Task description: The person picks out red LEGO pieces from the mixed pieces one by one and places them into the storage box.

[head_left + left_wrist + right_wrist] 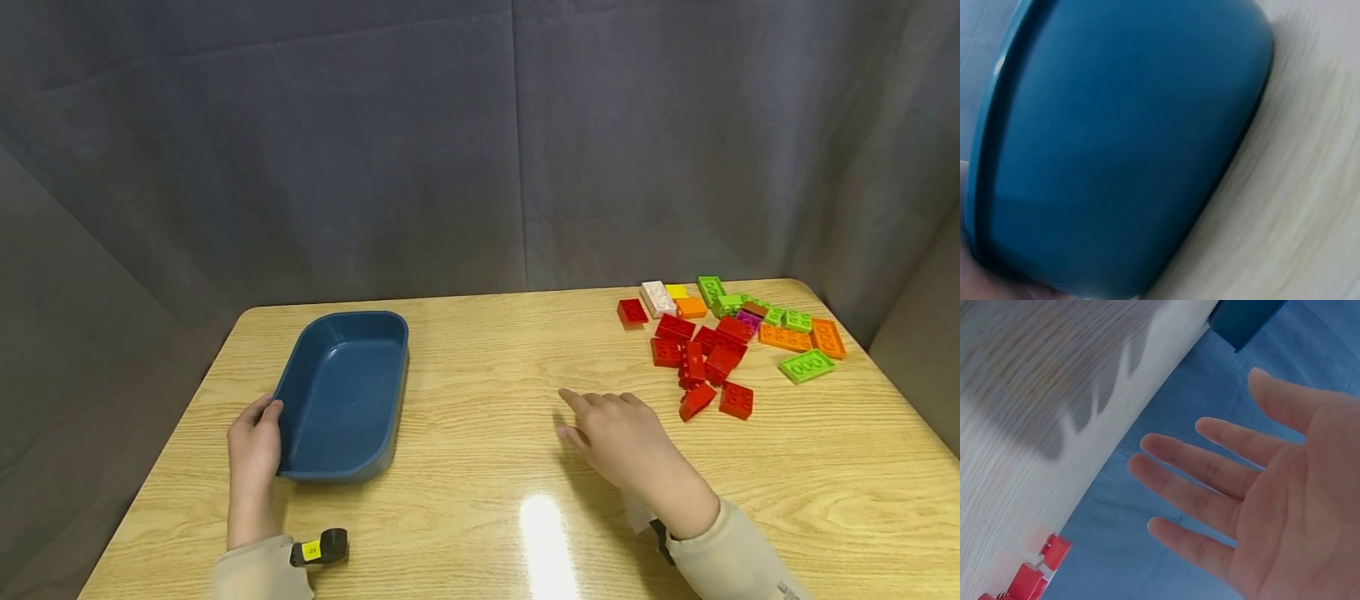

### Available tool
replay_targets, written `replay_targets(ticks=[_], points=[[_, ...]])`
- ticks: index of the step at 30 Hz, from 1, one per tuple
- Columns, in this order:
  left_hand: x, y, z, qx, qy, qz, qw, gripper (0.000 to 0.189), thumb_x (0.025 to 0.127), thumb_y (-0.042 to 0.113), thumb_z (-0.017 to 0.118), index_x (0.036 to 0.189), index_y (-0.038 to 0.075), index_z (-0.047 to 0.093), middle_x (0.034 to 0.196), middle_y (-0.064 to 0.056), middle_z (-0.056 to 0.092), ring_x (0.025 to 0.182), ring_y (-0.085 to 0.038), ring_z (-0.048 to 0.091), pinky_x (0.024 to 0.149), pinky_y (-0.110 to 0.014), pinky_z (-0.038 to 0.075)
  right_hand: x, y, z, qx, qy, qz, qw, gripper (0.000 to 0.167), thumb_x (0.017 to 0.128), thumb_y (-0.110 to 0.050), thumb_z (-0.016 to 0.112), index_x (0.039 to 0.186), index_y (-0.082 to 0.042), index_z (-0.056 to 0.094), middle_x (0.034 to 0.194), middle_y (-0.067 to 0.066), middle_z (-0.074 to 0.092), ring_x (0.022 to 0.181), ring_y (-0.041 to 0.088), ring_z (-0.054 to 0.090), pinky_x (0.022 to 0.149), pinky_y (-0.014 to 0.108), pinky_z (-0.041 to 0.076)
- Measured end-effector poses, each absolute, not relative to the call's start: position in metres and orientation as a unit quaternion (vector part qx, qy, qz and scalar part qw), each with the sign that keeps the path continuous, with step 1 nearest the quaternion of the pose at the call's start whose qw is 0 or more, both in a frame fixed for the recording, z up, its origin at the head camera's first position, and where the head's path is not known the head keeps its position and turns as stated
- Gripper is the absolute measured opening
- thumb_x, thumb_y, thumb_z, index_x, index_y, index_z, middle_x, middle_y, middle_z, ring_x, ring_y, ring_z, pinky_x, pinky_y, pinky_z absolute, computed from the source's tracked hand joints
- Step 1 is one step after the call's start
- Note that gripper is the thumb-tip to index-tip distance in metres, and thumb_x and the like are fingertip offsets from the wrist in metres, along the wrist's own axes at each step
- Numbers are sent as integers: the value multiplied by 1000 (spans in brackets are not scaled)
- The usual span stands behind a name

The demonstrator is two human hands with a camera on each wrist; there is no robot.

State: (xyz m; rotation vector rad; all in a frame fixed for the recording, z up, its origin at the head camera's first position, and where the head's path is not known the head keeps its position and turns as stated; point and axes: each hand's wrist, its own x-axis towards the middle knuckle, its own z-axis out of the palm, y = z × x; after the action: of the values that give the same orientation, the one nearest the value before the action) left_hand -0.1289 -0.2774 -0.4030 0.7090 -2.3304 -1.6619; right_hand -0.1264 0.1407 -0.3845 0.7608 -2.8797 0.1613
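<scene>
A blue rectangular tray with rounded corners point(345, 400) is at the left of the table. My left hand point(255, 446) grips its left rim, thumb over the edge; in the left wrist view the tray's outer wall point(1122, 137) fills most of the picture. My right hand point(618, 437) is held over the middle of the table, holding nothing. Its fingers are spread and nearly straight in the right wrist view point(1210, 481). To its right lie several red bricks point(692, 365), the nearest things to that hand.
Behind the red bricks are a white brick point(657, 298), a yellow brick point(677, 291), and several green and orange bricks, including a green one point(806, 366) and an orange one point(828, 338). A purple brick point(748, 321) lies among them. A grey curtain point(450, 167) hangs behind the wooden table point(480, 467).
</scene>
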Motion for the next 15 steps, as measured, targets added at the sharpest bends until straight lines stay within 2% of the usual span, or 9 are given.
replay_targets(ticks=[5, 10, 15], points=[[-135, -266, -405, 233, -779, -575, 95, 50, 105, 16, 35, 148, -9, 36, 152, -30, 32, 140, -43, 30, 113, -54, 26, -127, 141, -383, 251, -964, 60, 65, 46, 95, -33, 66, 131, -3, 62, 109, 13, 72, 98, 31, 69, 88, 53, 52], [-141, -254, -406, 224, -756, -608, 91, 48, 104, 13, 36, 146, -10, 39, 153, -28, 33, 143, -39, 28, 115, -49, 24, -126, 141, -383, 257, -962, 71, 65, 45, 96, -33, 66, 130, -4, 63, 108, 12, 72, 98, 30, 69, 88, 53, 52], [-145, -241, -408, 202, -712, -671, 52, 49, 105, 14, 35, 150, -4, 35, 158, -18, 28, 147, -30, 22, 118, -41, 20, -128, 141, -383, 268, -957, 76, 77, 45, 95, -33, 66, 129, -4, 64, 104, 11, 73, 94, 28, 70, 86, 50, 53]])
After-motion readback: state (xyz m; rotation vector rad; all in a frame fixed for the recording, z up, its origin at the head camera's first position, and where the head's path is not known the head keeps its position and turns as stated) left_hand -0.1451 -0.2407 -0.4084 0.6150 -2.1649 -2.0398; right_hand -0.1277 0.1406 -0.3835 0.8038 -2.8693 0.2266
